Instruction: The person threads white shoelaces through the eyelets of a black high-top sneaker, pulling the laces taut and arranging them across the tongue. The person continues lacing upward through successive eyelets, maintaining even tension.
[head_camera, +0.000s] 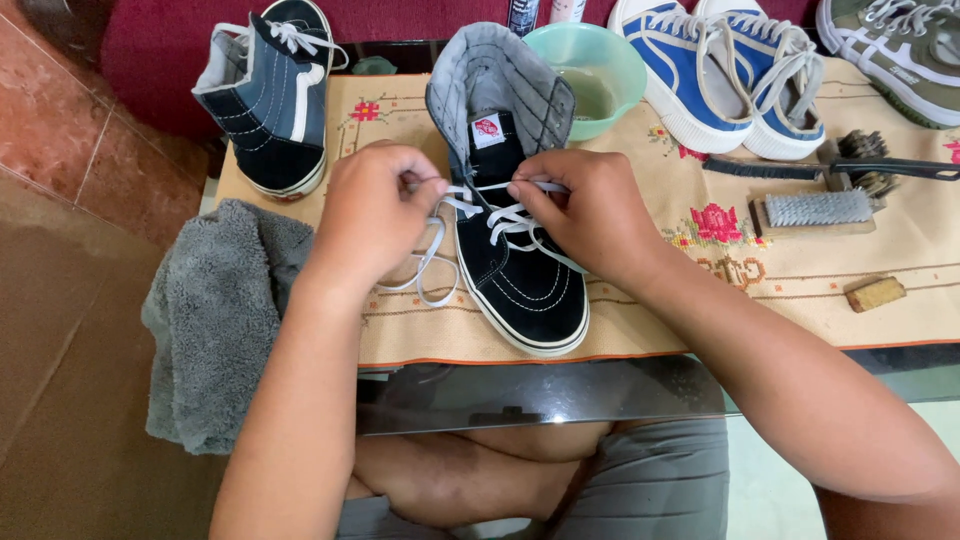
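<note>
Head camera looks straight down and both hands are busy on the black high-top shoe (520, 290), which stands upright in the middle of the embroidered cloth (800, 270), toe pointing toward the person. Left hand (375, 215) sits at the shoe's left side, fingers curled tight and pinching the white lace (430, 265), with a loose loop of it trailing down onto the cloth beside the sole. Right hand (590, 215) is on the other side, fingers closed narrow on the lace strands across the tongue (the fingertips themselves are tucked out of sight against the eyelets). The two hands almost meet over the shoe's throat.

Off to the left, the matching dark high-top shoe (270, 100) stands near the cloth's corner, and a grey towel (215, 320) hangs over the table edge just beside the left forearm. Behind the shoe sits a green bowl (595, 65), touching or nearly touching the grey lining. To the right, a pair of blue sneakers (720, 70), an olive sneaker (900, 55), a wire brush (815, 210) with a dark-handled brush (860, 165) just behind it, and a small brown block (875, 293) lie well apart from the hands.
</note>
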